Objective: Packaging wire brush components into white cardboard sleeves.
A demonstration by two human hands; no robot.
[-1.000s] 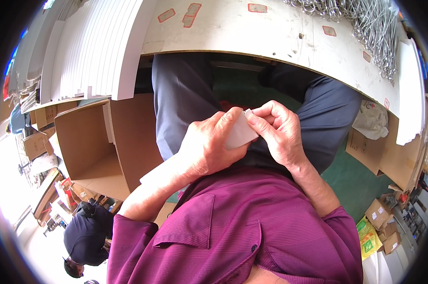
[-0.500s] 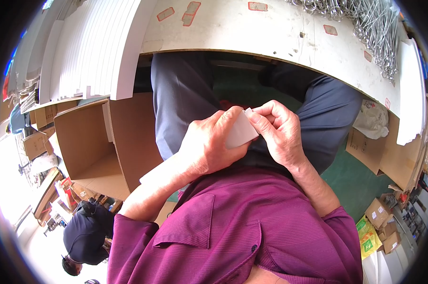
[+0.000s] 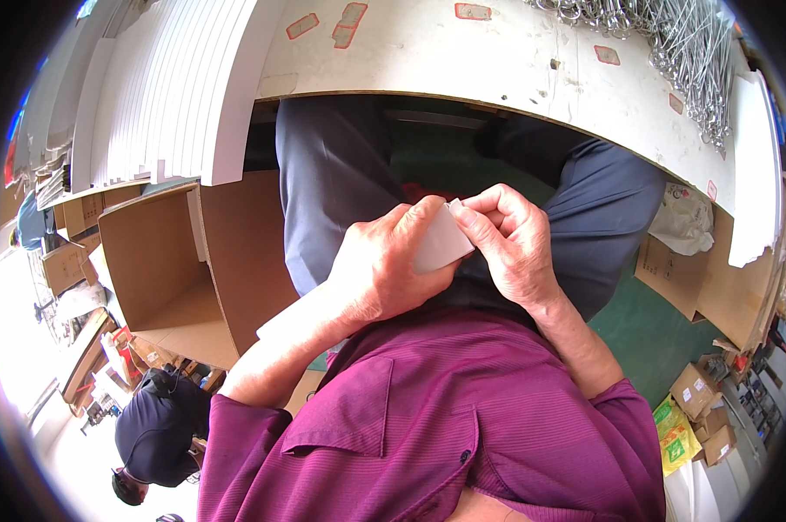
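Observation:
Over my lap I hold a white piece point(image 3: 443, 242) that looks like folded card or a narrow box. My left hand point(image 3: 393, 257) is wrapped round it, thumb along its upper edge. A white edge also shows along my left forearm, perhaps the same piece. At the far right corner of the white piece, my right hand point(image 3: 510, 244) pinches a small edge or flap between thumb and forefinger. The other right fingers are curled in. The underside of the piece is hidden by my left hand.
A white worktable point(image 3: 393, 52) lies ahead, with a row of upright white panels point(image 3: 162, 87) at its left and a heap of metal wires with looped ends point(image 3: 680, 61) at its right. An open cardboard box point(image 3: 175, 278) stands left. Another person point(image 3: 158, 426) is at lower left.

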